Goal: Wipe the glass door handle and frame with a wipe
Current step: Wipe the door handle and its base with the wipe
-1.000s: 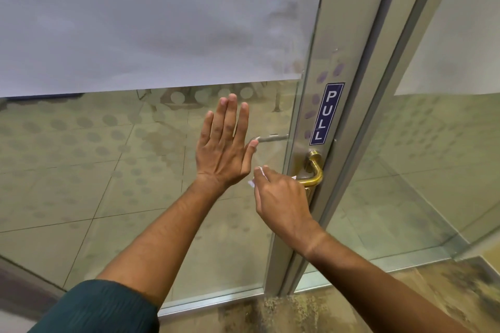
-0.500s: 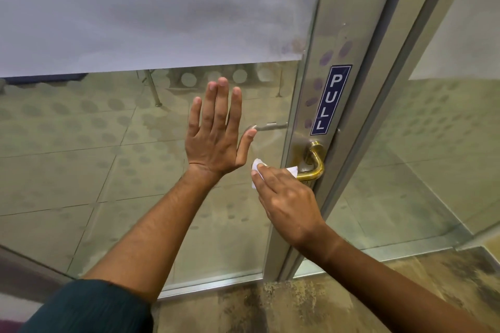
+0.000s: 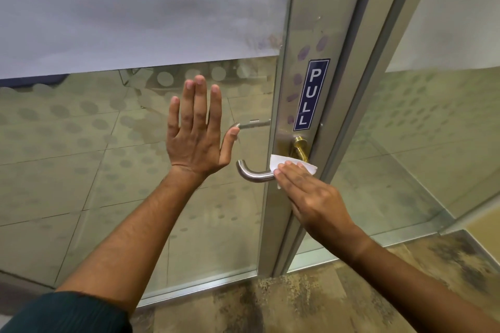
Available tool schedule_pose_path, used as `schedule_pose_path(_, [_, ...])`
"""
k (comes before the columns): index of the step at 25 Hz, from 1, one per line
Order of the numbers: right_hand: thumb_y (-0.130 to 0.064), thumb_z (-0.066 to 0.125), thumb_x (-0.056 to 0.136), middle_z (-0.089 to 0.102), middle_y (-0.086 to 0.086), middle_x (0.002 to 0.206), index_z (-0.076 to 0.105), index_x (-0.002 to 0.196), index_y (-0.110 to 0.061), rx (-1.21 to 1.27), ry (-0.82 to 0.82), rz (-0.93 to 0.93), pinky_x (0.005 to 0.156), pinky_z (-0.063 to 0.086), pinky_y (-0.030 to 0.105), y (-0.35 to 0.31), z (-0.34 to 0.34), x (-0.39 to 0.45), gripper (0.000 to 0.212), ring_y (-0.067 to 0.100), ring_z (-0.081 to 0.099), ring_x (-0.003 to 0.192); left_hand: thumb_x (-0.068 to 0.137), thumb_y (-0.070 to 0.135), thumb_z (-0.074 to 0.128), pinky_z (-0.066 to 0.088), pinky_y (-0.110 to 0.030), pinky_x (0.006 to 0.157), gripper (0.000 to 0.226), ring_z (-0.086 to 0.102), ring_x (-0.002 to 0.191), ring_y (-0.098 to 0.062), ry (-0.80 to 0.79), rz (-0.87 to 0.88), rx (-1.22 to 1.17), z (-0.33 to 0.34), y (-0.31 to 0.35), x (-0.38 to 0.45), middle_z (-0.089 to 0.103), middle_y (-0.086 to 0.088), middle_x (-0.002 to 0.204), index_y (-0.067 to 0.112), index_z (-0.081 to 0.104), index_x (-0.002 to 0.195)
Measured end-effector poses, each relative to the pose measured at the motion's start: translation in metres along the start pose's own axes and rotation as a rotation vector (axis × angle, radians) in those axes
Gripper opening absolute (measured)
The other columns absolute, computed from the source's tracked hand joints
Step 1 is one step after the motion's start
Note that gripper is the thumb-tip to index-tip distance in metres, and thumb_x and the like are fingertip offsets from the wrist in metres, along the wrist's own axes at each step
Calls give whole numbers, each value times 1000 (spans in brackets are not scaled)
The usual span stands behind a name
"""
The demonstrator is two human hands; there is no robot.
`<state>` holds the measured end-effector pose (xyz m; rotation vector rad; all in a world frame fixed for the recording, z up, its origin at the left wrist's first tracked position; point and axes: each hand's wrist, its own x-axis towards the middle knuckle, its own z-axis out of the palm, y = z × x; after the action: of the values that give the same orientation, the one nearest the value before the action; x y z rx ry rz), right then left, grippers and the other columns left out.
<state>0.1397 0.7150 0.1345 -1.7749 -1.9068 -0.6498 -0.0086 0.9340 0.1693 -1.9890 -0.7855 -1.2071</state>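
Your right hand point(image 3: 311, 192) lies at about four o'clock from the middle of the view, fingers straight and pressed together, flattening the one white wipe point(image 3: 286, 163) against the inner end of the door handle point(image 3: 254, 173), where the lever meets its brass neck. Your left hand point(image 3: 196, 132) is spread, palm flat on the glass door point(image 3: 108, 157) at about nine o'clock from the handle, holding nothing. The wipe looks thin, soft and light, so it will likely bunch or slide off the round lever unless you wrap it round the bar and pinch it from both sides instead of pressing from one. The handle looks like smooth steel, stiff and probably slippery under a damp sheet; take hold along its straight run and draw toward the curved free end at nine o'clock. The frame point(image 3: 305, 35), rising toward twelve o'clock, is flat metal and should suit an open-palm stroke. Count one wipe, one handle on your side, a second lever point(image 3: 251, 124) seen through the glass behind, one PULL sticker point(image 3: 311, 94) at twelve o'clock from the wipe, and two hands.
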Motion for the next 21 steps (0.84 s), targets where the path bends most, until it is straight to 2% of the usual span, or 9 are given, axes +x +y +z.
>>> schedule_pose_path(4, [4, 80, 73, 66, 19, 125, 66, 122, 1, 25, 1, 127, 82, 60, 48, 6, -4, -1, 51, 32, 64, 116, 97, 53, 41, -9, -40, 125, 82, -18, 153, -22, -16, -5, -13, -1, -1, 0, 5, -19, 158, 7, 9, 157])
schedule_pose_path(8, [4, 75, 76, 67, 15, 126, 68, 120, -1, 7, -26, 255, 73, 62, 44, 17, -7, 15, 45, 31, 70, 105, 97, 54, 41, -10, -40, 125, 83, -19, 153, -22, -29, -4, -20, -2, -2, 1, 6, -19, 158, 7, 8, 157])
schedule_pose_path(13, [-8, 56, 87, 59, 6, 140, 59, 133, -9, -8, -212, 321, 84, 58, 40, 22, -9, 32, 46, 30, 67, 110, 96, 54, 44, -9, -40, 124, 85, -20, 153, -22, -38, -1, -5, -3, -1, 1, 8, -20, 157, 6, 8, 157])
schedule_pose_path(15, [-4, 56, 85, 64, 4, 133, 65, 127, -10, 70, -127, 387, 84, 59, 41, 20, -7, 34, 43, 29, 70, 103, 96, 55, 45, -10, -40, 124, 86, -21, 152, -22, -46, -5, -8, -3, -1, 1, 7, -21, 157, 6, 8, 156])
schedule_pose_path(16, [-1, 56, 86, 66, 4, 129, 68, 122, -9, 148, -48, 447, 88, 58, 40, 18, -4, 35, 40, 26, 70, 105, 95, 55, 46, -10, -40, 124, 86, -21, 152, -21, -48, -7, -9, -3, -1, 1, 8, -21, 157, 6, 8, 156])
schedule_pose_path(18, [-2, 58, 89, 69, 2, 121, 72, 116, -11, 323, 112, 632, 98, 52, 27, 13, 1, 35, 32, 14, 68, 109, 95, 55, 47, -9, -40, 124, 87, -21, 152, -21, -50, -5, -7, -3, -1, 1, 8, -21, 157, 6, 8, 156])
schedule_pose_path(19, [-4, 59, 90, 71, 1, 116, 73, 114, -13, 412, 171, 758, 95, 50, 19, 10, 4, 36, 28, 9, 68, 106, 95, 55, 48, -9, -40, 124, 88, -22, 152, -22, -54, -3, -2, -3, -1, 0, 8, -21, 157, 6, 7, 156])
schedule_pose_path(21, [-7, 61, 90, 77, -5, 99, 75, 108, -16, 658, 281, 1041, 79, 51, 10, 7, 8, 40, 24, -1, 68, 90, 95, 55, 48, -9, -40, 124, 88, -22, 152, -22, -57, -4, 5, -4, -1, 1, 9, -21, 157, 6, 7, 156])
